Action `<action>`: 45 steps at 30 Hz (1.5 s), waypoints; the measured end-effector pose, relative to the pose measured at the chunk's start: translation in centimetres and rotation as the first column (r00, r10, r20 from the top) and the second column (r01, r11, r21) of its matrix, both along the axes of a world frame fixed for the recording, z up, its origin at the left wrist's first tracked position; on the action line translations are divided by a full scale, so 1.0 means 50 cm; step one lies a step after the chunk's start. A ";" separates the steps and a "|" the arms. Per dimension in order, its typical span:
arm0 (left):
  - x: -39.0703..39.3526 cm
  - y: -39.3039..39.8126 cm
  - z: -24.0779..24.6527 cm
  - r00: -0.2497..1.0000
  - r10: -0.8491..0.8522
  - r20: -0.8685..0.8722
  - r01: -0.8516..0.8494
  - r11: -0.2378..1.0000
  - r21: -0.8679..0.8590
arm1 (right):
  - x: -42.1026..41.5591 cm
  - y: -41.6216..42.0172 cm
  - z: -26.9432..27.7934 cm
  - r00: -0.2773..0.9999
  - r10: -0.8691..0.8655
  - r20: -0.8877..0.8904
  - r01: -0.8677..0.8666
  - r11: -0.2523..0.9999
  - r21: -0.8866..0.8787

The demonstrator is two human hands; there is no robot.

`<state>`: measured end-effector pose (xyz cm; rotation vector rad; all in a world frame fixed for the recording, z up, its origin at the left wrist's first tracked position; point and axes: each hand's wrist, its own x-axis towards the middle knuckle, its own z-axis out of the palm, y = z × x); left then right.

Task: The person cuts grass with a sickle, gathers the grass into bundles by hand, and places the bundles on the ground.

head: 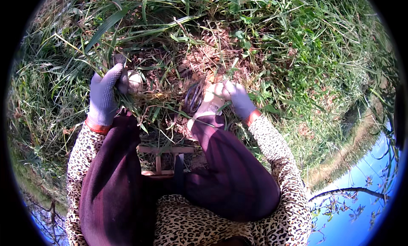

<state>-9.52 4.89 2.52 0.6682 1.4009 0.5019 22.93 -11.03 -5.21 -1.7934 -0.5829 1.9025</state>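
My left hand [104, 93], in a pale purple dotted glove, grips a bunch of grass [106, 31] beside my left shoe [135, 81]. Long blades stick out above the fist, and shorter ones hang below it. My right hand [236, 96], gloved the same way, is curled next to the toe of my light right shoe [211, 98]. A few green blades show around its fingertips, but whether they are gripped is unclear. Between the shoes, against the right one, lies a dark looped thing [193, 98], too blurred to name. Reddish soil with cut or dry grass [204, 59] lies ahead.
Dense green grass [296, 48] surrounds the bare patch on both sides and ahead. Beneath me, between my legs, is a wooden frame [158, 161], perhaps a low stool. My bent knees [239, 182] in dark maroon trousers flank it. A bare branch [347, 190] shows at the lower right.
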 end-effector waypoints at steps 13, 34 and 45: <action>0.029 0.010 0.008 0.997 -0.019 -0.077 0.023 0.999 0.048 | 0.043 0.181 -0.082 0.764 0.209 0.610 -0.387 0.905 0.175; 0.023 0.018 0.017 0.986 -0.102 -0.131 0.111 0.992 0.064 | 0.203 0.306 -0.340 0.386 0.480 0.788 -0.598 0.780 -0.183; 0.007 0.003 0.014 0.996 -0.083 0.014 0.083 0.997 -0.008 | 0.011 0.214 -0.091 0.869 -0.459 -0.183 0.445 0.888 -0.116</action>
